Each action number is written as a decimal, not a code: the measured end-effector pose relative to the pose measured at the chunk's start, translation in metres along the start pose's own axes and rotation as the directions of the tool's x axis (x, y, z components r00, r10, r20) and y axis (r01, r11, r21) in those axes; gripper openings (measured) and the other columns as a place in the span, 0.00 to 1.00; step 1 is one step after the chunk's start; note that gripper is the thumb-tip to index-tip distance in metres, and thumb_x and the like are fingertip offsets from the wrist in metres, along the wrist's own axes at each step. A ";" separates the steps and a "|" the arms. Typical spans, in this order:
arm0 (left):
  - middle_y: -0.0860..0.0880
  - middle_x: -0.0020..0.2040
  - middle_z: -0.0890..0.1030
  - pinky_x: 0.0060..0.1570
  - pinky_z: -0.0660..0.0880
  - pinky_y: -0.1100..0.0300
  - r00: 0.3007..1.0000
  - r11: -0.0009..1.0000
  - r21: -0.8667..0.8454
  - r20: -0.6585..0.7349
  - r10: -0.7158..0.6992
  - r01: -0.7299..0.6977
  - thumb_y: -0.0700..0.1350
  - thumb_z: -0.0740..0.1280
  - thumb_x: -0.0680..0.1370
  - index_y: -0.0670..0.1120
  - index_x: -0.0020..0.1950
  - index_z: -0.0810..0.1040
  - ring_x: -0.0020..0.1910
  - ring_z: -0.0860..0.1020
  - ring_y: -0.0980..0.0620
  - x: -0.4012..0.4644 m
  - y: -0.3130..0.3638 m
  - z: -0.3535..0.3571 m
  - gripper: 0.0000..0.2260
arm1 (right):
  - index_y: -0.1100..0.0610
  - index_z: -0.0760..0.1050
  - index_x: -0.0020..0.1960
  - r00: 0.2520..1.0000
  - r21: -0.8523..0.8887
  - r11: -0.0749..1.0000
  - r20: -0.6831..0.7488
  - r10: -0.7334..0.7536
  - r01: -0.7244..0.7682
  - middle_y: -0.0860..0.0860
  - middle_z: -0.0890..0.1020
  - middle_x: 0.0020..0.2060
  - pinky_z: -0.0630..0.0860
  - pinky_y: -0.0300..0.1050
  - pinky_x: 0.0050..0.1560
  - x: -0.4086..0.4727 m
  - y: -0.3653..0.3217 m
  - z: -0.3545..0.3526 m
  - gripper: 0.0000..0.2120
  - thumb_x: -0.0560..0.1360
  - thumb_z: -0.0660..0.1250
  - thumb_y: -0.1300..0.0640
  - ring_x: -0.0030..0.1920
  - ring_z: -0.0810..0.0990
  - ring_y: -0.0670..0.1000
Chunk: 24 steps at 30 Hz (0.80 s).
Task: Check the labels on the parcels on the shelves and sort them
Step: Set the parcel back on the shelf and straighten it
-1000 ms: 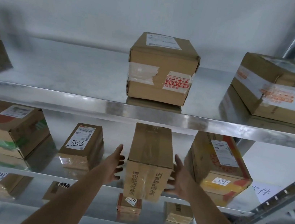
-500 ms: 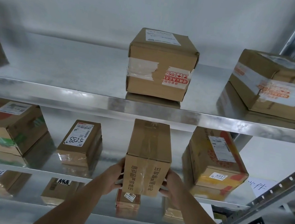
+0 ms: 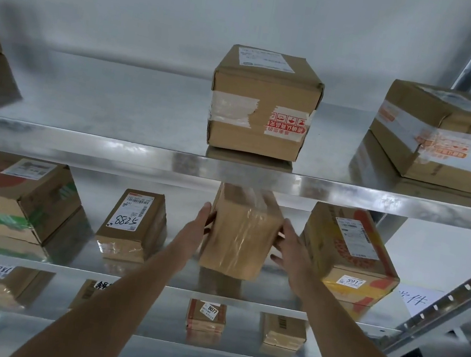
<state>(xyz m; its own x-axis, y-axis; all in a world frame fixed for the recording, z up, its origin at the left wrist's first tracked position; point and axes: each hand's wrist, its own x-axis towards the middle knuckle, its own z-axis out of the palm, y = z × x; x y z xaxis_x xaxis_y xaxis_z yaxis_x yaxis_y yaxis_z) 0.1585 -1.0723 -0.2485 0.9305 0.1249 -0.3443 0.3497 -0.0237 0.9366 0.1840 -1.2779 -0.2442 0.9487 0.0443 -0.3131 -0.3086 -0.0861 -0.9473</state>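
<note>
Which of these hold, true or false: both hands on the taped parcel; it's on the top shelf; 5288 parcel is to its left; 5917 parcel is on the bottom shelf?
1. Both hands hold the taped parcel: true, left hand and right hand grip its sides.
2. It is on the top shelf: false, it is at the middle shelf, tilted.
3. The 5288 parcel is to its left: true.
4. The 5917 parcel is on the bottom shelf: false, middle shelf, to the right.
</note>
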 end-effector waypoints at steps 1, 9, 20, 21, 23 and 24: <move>0.52 0.77 0.69 0.79 0.56 0.48 1.000 1.000 0.000 0.005 0.015 -0.015 0.63 0.45 0.85 0.51 0.79 0.66 0.76 0.68 0.50 0.002 0.002 0.000 0.28 | 0.46 0.75 0.56 1.000 -0.001 1.000 0.007 -0.019 0.019 0.48 0.81 0.54 0.68 0.55 0.71 0.000 -0.004 0.000 0.18 0.86 0.48 0.41 0.62 0.77 0.50; 0.50 0.58 0.81 0.62 0.73 0.50 0.998 0.998 -0.048 -0.054 -0.032 0.029 0.69 0.52 0.80 0.51 0.66 0.78 0.61 0.76 0.49 0.009 0.009 0.003 0.29 | 0.44 0.76 0.59 0.994 -0.148 0.986 0.078 -0.071 0.082 0.50 0.82 0.56 0.80 0.60 0.61 0.000 -0.021 -0.003 0.18 0.79 0.61 0.33 0.59 0.81 0.54; 0.47 0.59 0.84 0.62 0.77 0.43 0.986 0.981 -0.106 0.067 -0.155 0.161 0.68 0.71 0.72 0.48 0.61 0.82 0.58 0.80 0.45 0.010 0.002 -0.007 0.28 | 0.52 0.73 0.64 0.981 -0.256 0.963 0.149 0.124 -0.083 0.51 0.82 0.56 0.83 0.52 0.46 0.009 -0.030 -0.009 0.24 0.76 0.71 0.38 0.53 0.83 0.54; 0.46 0.58 0.83 0.60 0.77 0.44 0.981 0.980 -0.087 0.093 -0.169 0.177 0.67 0.71 0.73 0.48 0.61 0.82 0.56 0.80 0.46 0.008 0.007 -0.007 0.27 | 0.52 0.74 0.64 0.977 -0.268 0.958 0.159 0.145 -0.098 0.51 0.82 0.56 0.84 0.53 0.47 0.010 -0.031 -0.010 0.25 0.75 0.71 0.37 0.53 0.84 0.55; 0.45 0.58 0.82 0.59 0.78 0.43 0.966 0.974 -0.046 0.144 -0.215 0.223 0.65 0.71 0.74 0.48 0.61 0.81 0.55 0.80 0.45 0.006 0.015 -0.008 0.25 | 0.52 0.76 0.63 0.968 -0.296 0.947 0.173 0.184 -0.127 0.51 0.83 0.55 0.84 0.53 0.49 0.012 -0.032 -0.012 0.27 0.73 0.72 0.35 0.53 0.84 0.55; 0.45 0.58 0.81 0.60 0.78 0.42 0.957 0.969 -0.028 0.162 -0.239 0.247 0.64 0.72 0.74 0.48 0.62 0.80 0.56 0.80 0.44 0.005 0.019 -0.008 0.25 | 0.52 0.77 0.63 0.961 -0.309 0.940 0.184 0.206 -0.143 0.51 0.83 0.55 0.84 0.54 0.50 0.012 -0.032 -0.012 0.28 0.72 0.72 0.35 0.53 0.84 0.55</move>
<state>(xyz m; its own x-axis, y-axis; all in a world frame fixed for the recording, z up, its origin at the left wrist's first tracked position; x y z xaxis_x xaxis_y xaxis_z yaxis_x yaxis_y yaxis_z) 0.1693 -1.0646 -0.2324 0.8249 -0.0358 -0.5642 0.5652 0.0357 0.8242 0.2066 -1.2864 -0.2167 0.8354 0.2076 -0.5090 -0.4046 -0.3946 -0.8250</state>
